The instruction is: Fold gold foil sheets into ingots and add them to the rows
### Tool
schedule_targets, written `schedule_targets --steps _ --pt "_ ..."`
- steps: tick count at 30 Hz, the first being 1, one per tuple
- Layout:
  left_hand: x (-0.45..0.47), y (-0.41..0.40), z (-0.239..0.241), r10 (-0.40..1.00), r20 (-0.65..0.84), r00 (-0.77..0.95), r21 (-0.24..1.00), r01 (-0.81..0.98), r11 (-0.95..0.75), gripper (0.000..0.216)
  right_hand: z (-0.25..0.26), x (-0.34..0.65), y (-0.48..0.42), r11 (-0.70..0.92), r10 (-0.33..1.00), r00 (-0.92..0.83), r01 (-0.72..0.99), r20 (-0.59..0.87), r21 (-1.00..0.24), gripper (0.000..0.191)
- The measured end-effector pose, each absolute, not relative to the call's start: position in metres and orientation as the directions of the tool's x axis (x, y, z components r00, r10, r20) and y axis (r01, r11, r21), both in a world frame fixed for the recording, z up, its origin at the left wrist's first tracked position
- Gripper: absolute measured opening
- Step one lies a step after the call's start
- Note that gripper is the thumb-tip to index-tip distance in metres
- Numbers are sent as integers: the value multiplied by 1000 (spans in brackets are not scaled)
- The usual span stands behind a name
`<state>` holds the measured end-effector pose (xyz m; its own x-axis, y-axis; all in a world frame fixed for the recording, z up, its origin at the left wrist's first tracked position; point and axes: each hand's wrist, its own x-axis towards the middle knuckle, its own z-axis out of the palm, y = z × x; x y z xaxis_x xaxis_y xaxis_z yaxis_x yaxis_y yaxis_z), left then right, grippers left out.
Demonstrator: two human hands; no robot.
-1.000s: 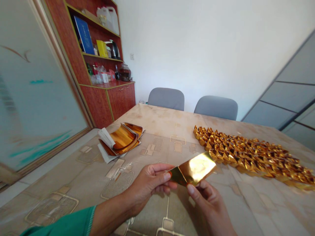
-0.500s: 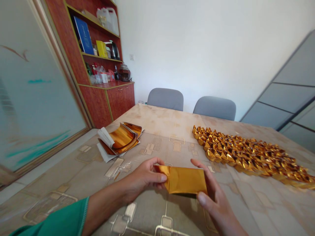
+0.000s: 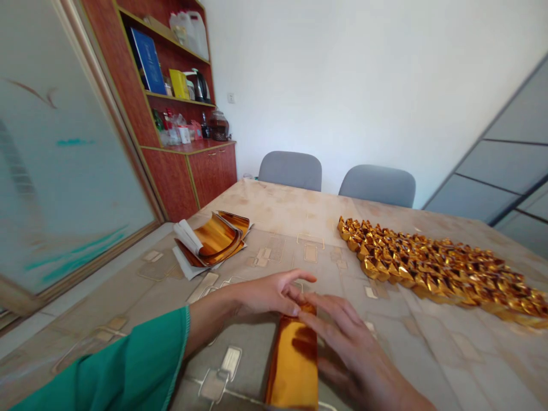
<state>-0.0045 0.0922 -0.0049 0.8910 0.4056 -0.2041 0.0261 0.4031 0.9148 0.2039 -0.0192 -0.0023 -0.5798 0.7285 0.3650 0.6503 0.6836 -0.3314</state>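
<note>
A folded strip of gold foil paper stretches toward me just above or on the table, its near end cut off by the bottom of the view. My left hand is at the far end, thumb pressed on the foil and fingers curled around behind it. From the right, my right hand holds the same end, its fingertips meeting the left thumb; its own thumb is partly hidden beside the strip. Far right stand rows of folded gold paper ingots. A stack of loose gold foil sheets with white backing lies curled at the left.
The patterned tablecloth covers the large table. Two grey chairs stand at its far side. A red-brown cabinet with bottles and a kettle is back left, beside a frosted glass door.
The gold foil paper has turned from lying crosswise between my hands to pointing toward me. Both hands have come together at its far end, the right one moving in to the left.
</note>
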Motion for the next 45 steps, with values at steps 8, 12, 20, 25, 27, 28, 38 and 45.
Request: schedule_targets --steps 8,12,20,25,27,28,38,45 --pt "30 109 -4 368 -228 901 965 160 207 66 -7 201 -12 719 656 -529 655 538 -232 15" --pt "28 95 1 586 -108 803 947 263 -186 35 -12 198 -14 611 785 -504 727 360 -313 16" --pt "-26 19 14 513 81 854 605 367 -707 21 -5 189 -20 494 866 -477 763 153 -417 13" --pt "-26 2 -7 551 112 827 413 465 -783 33 -4 185 -22 481 872 -469 766 141 -425 16" --pt "-22 2 -12 524 160 836 320 458 -829 24 -5 184 -22 487 869 -475 769 140 -414 13" --pt "-20 3 -13 514 182 838 281 456 -844 22 -5 183 -22 491 867 -479 769 141 -409 12" --pt "-33 3 -26 553 267 789 225 507 -832 7 -4 188 -20 524 844 -520 746 133 -411 18" --pt "-45 0 -17 685 218 695 383 584 -716 10 -7 193 -19 506 849 -511 716 135 -481 8"
